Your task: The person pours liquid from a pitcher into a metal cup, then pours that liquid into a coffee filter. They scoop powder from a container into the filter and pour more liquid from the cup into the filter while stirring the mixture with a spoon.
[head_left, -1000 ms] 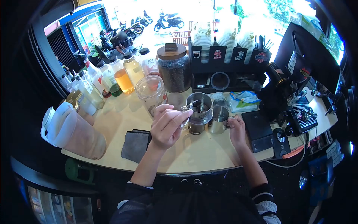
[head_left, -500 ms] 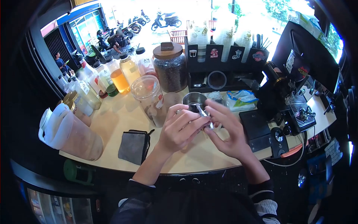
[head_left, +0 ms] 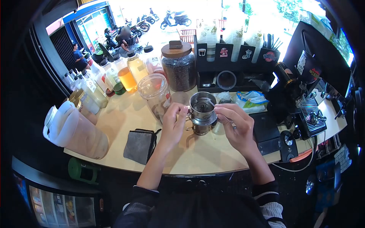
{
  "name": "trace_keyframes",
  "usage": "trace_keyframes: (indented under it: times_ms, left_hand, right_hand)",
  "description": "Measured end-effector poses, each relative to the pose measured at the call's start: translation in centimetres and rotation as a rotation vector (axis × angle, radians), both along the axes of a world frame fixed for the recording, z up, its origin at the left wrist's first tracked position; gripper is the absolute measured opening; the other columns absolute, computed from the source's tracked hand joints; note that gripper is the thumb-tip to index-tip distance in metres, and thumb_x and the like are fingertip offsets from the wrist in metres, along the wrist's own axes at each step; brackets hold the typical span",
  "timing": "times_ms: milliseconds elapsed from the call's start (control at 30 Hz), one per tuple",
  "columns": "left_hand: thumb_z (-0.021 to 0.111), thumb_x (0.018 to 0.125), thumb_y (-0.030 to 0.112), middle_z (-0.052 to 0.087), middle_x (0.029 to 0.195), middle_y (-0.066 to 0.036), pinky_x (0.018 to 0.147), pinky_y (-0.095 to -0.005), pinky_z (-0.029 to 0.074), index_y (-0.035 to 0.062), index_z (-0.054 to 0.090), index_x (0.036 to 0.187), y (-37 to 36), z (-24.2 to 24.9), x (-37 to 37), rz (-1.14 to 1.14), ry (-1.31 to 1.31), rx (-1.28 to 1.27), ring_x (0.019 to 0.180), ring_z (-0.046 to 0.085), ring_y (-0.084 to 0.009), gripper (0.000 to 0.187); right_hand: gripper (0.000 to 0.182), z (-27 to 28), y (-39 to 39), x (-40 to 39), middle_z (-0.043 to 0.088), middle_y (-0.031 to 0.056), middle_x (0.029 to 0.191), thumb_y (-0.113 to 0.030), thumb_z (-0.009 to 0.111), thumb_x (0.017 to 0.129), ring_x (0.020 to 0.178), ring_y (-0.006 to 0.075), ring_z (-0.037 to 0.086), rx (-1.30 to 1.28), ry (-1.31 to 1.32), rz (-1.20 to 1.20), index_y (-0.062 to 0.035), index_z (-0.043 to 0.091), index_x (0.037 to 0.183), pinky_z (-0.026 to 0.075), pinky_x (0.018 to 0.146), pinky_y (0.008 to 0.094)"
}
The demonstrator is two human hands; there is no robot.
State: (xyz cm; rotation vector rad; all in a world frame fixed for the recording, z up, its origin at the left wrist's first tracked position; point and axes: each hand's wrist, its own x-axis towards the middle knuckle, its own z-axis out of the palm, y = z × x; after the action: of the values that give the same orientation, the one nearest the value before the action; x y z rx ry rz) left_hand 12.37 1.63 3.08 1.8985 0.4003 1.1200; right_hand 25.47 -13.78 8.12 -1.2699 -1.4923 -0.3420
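Observation:
A metal drip filter cup (head_left: 203,117) sits on top of a glass cup (head_left: 200,129) in the middle of the counter. My left hand (head_left: 174,123) is closed in a pinch at the filter's left side, by its handle. Above the filter's right rim, my right hand (head_left: 236,123) pinches a thin metal tool (head_left: 209,101), whose tip reaches over the filter's opening. Just behind my left hand stands a clear plastic jar (head_left: 154,91) with its lid on. Dark contents show inside the filter, too small to make out.
Behind are a jar of coffee beans (head_left: 179,72), several bottles (head_left: 125,79) and a black cup rack (head_left: 235,60). A pitcher (head_left: 81,133) and a folded grey cloth (head_left: 139,145) are left. A black scale (head_left: 266,129) and an espresso machine (head_left: 310,114) stand right.
My hands have moved apart, the left to the filter's side and the right beside its rim. The metal tool has gone from between both hands to the right hand, over the filter.

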Motion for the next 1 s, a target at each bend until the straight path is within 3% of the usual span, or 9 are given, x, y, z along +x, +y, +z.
trace_keyframes:
  times_ms: [100,167,367,633,900,1000]
  left_hand:
    - [0.047,0.097,0.023,0.054,0.081,-0.005,0.074,-0.0258,0.042,-0.002,0.055,0.09,0.4,-1.0,0.8,-0.101,-0.018,-0.08,0.078,0.051,-0.0111,0.027]
    - [0.046,0.098,0.023,0.054,0.081,-0.002,0.073,-0.0238,0.041,0.0,0.056,0.089,0.3,-0.9,1.0,-0.223,-0.084,-0.29,0.079,0.05,-0.0079,0.027]
    - [0.044,0.099,0.022,0.054,0.08,0.001,0.075,-0.0221,0.04,0.0016,0.056,0.087,0.4,-1.2,0.9,-0.272,-0.126,-0.458,0.08,0.049,-0.0057,0.026]
    - [0.042,0.099,0.023,0.051,0.08,0.002,0.075,-0.0215,0.038,0.0029,0.054,0.086,0.0,-0.8,0.6,-0.254,-0.124,-0.375,0.079,0.046,-0.0058,0.027]
    - [0.04,0.1,0.018,0.045,0.078,0.001,0.072,-0.0211,0.036,0.0027,0.05,0.087,-0.7,0.6,0.0,-0.212,-0.076,-0.216,0.076,0.042,-0.0064,0.022]
    - [0.04,0.1,0.017,0.044,0.077,0.0,0.071,-0.0216,0.036,0.0023,0.049,0.086,-0.8,0.7,0.2,-0.182,-0.107,-0.111,0.075,0.041,-0.0069,0.021]
  right_hand:
    - [0.02,-0.2,0.0,-0.1,0.065,0.0115,0.096,0.004,0.064,0.08,0.08,0.0205,0.064,-0.031,0.093,-0.005,-0.0018,0.065,0.099,0.052,0.063,0.0276]
    - [0.019,-0.3,0.0,0.1,0.065,0.0113,0.096,0.003,0.064,0.081,0.08,0.0194,0.064,-0.026,0.091,0.014,-0.0015,0.065,0.099,0.052,0.063,0.0271]
    - [0.016,-0.3,-0.7,-0.2,0.065,0.0119,0.098,0.001,0.063,0.082,0.082,0.0183,0.064,0.06,0.103,0.039,-0.0006,0.065,0.098,0.054,0.065,0.0257]
    - [0.013,-1.9,-0.9,0.2,0.064,0.0139,0.101,0.001,0.058,0.086,0.084,0.0173,0.063,0.011,0.191,0.17,-0.0002,0.062,0.098,0.051,0.069,0.0245]
    - [0.013,-1.1,-1.1,0.4,0.055,0.0155,0.109,-0.005,0.037,0.096,0.097,0.019,0.058,-0.017,0.519,0.481,0.0,0.046,0.104,0.046,0.087,0.0318]
    - [0.016,-1.0,-0.8,0.5,0.056,0.0173,0.108,-0.008,0.034,0.097,0.096,0.0199,0.059,0.035,0.57,0.48,0.0004,0.044,0.106,0.047,0.088,0.0338]
